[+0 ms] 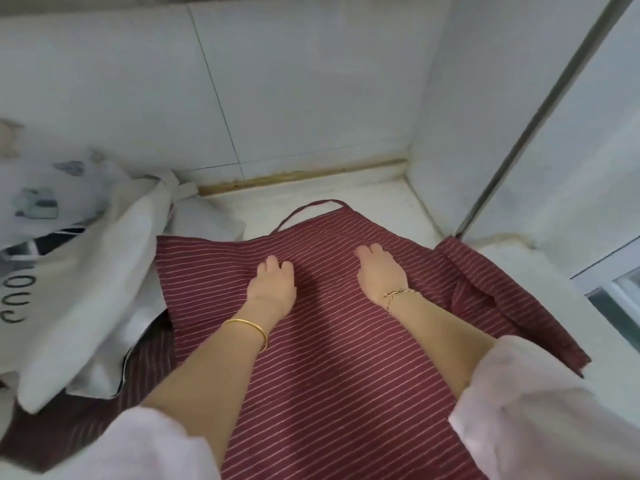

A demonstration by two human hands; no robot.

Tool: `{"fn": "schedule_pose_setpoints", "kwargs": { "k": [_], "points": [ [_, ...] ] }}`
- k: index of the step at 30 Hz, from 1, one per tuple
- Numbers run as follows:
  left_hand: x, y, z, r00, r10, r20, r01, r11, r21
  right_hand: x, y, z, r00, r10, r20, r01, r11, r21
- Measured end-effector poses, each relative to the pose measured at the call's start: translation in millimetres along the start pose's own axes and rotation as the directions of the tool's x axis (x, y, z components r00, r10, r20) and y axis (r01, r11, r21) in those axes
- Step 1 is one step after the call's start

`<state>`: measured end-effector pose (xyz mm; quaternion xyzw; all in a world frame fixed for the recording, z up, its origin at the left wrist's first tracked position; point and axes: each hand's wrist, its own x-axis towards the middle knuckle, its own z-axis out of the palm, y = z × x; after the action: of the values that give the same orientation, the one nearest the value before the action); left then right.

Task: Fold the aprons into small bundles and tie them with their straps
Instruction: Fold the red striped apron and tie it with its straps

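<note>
Maroon striped apron is lying spread on the white surface, and both grips are resting on its far half. The left grip is lying palm-down with its fingers laid apart on the cloth, clasping nothing. The right grip, near it on the right, is pressing the cloth in the same way, fingers unclenched. Beyond the fingertips, the neck strap is arching over a bare strip of surface that is ending at the tiled wall. Right of the right grip, a rumpled side flap is reaching toward the wall corner. Left of the left grip, a heap of white cloth is overlapping the apron's left edge.
</note>
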<state>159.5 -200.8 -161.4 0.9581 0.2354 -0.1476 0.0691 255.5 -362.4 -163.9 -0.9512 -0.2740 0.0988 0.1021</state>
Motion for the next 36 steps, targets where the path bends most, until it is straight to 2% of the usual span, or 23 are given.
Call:
{"fn": "schedule_pose_setpoints", "kwargs": {
  "k": [2,4,6,7,9,13,15,18,21,23,26,28,31,33,36],
  "points": [
    [6,-4,7,0.992,-0.117,0.042,0.118,0.993,-0.016,16,-3,11,0.996,-0.049,0.076,0.058,0.992,-0.110],
    [8,-3,16,0.977,-0.187,0.105,0.189,0.982,-0.017,21,-3,22,0.973,-0.068,0.221,0.112,0.975,-0.193],
    [16,-4,27,0.968,-0.214,0.128,0.216,0.976,-0.004,31,-2,35,0.939,-0.050,0.341,0.149,0.951,-0.272],
    [20,-4,30,0.972,-0.199,0.123,0.199,0.980,0.007,34,0,38,0.936,-0.034,0.351,0.149,0.941,-0.304],
    [32,-8,29,0.986,-0.140,0.090,0.139,0.990,0.014,45,4,40,0.946,0.002,0.324,0.115,0.932,-0.344],
    [52,-15,26,1.000,-0.011,0.012,0.012,0.996,-0.088,73,9,35,0.951,0.084,0.297,0.035,0.927,-0.374],
    [51,-19,29,0.999,0.040,0.029,-0.039,0.998,-0.042,81,4,36,0.952,0.093,0.292,0.021,0.931,-0.364],
    [53,-30,30,0.989,0.006,0.146,-0.012,0.999,0.040,78,-6,41,0.960,0.040,0.276,0.049,0.950,-0.310],
    [61,-37,14,0.970,-0.107,0.217,0.082,0.989,0.119,57,-10,41,0.988,-0.069,0.140,0.095,0.978,-0.187],
    [62,-23,5,0.982,-0.112,0.150,0.084,0.980,0.181,34,-8,40,0.992,-0.125,0.015,0.126,0.975,-0.184],
    [53,31,1,0.993,0.105,-0.049,-0.101,0.991,0.083,-1,10,31,0.976,-0.147,-0.162,0.116,0.975,-0.189],
    [42,72,3,0.973,0.227,-0.040,-0.229,0.971,-0.061,-24,29,20,0.987,-0.118,-0.112,0.089,0.968,-0.236],
    [27,120,12,0.938,0.338,0.073,-0.325,0.934,-0.150,-56,63,14,0.996,0.063,0.070,-0.041,0.959,-0.282],
    [20,138,24,0.918,0.366,0.157,-0.348,0.929,-0.130,-68,79,16,0.980,0.157,0.121,-0.119,0.954,-0.273],
    [14,154,32,0.899,0.310,0.310,-0.330,0.944,0.011,-74,97,15,0.980,0.173,0.093,-0.143,0.952,-0.270]
  ]
}}
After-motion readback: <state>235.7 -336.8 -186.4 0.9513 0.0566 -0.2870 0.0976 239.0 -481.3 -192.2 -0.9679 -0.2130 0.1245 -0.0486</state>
